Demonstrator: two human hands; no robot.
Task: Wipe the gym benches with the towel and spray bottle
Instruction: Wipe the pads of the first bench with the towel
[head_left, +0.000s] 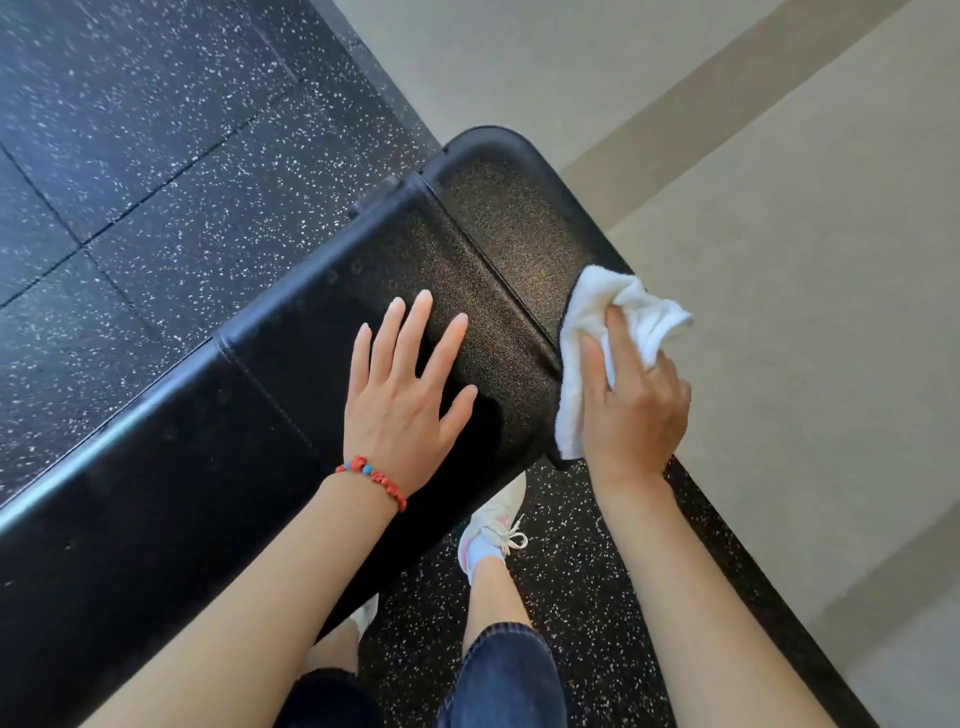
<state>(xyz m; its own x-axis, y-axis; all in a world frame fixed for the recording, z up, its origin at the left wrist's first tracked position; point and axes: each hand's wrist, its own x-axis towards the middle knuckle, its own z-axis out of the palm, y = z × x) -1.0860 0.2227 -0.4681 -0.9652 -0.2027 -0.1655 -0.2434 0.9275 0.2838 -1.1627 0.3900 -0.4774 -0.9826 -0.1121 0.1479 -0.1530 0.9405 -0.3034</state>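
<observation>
A black padded gym bench (291, 395) runs diagonally from the lower left to the upper middle, with a seam between its long pad and a shorter end pad (514, 218). My left hand (405, 384) rests flat on the long pad with fingers spread. My right hand (631, 395) grips a white towel (582, 332) and presses it on the near edge of the bench by the seam. No spray bottle is in view.
Black speckled rubber floor tiles (156, 156) lie beyond the bench. A beige wall (779, 260) stands close on the right. My legs in rolled jeans and white sneakers (493, 530) stand beside the bench near the wall.
</observation>
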